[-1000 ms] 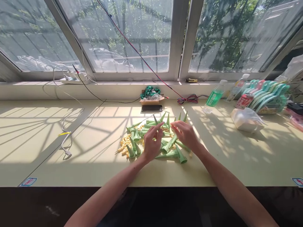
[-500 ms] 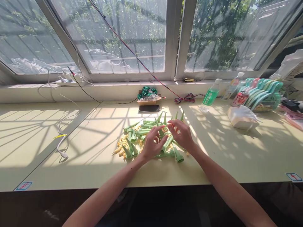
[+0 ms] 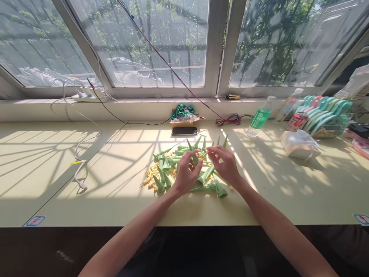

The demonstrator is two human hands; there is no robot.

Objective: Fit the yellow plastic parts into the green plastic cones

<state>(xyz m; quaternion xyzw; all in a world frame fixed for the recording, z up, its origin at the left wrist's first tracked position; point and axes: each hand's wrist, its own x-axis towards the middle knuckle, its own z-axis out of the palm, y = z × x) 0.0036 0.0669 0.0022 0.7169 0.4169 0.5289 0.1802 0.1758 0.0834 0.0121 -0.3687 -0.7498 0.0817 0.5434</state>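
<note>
My left hand is curled around a green plastic cone, whose pointed end rises above the fingers; its lower part is hidden. Just to the right, my right hand has thumb and index finger pinched together, and whatever is between them is too small to make out. Both hands hover over a pile of hollow green cones, some upright and others on their sides. Small yellow plastic pieces lie among them, mostly on the left side of the pile.
Behind the pile are a black phone and a small box with green material. A bottle, can, tissue pack and teal hangers stand right. A white cable lies left.
The view has shifted slightly, moving the scene a little to the right. My left hand and its green cone have moved slightly left and away from my right hand, which keeps its pinch.
</note>
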